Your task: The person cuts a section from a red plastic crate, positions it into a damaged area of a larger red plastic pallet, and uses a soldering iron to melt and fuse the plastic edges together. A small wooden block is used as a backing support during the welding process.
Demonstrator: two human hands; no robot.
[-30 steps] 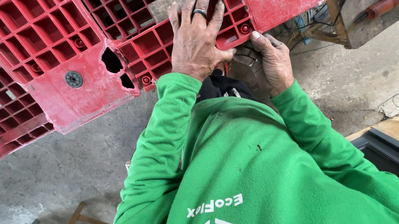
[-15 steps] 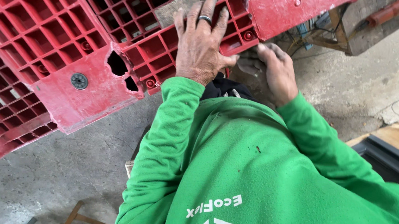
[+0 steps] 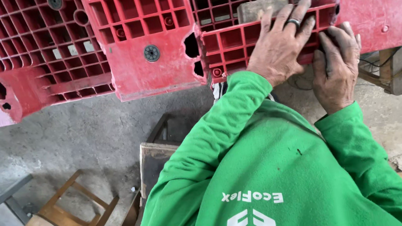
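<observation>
Both hands press flat on the far red plastic pallet (image 3: 150, 57), the left hand (image 3: 283, 42) spread over a small grey block (image 3: 262, 8) and the right hand (image 3: 335, 69) pushing the edge just beside it, likely holding it steady.

Head camera looks steeply down, close over both hands.

One red plastic pallet (image 3: 150, 57), two hands, one wooden block (image 3: 254, 9), one wooden chair (image 3: 63, 224).
</observation>
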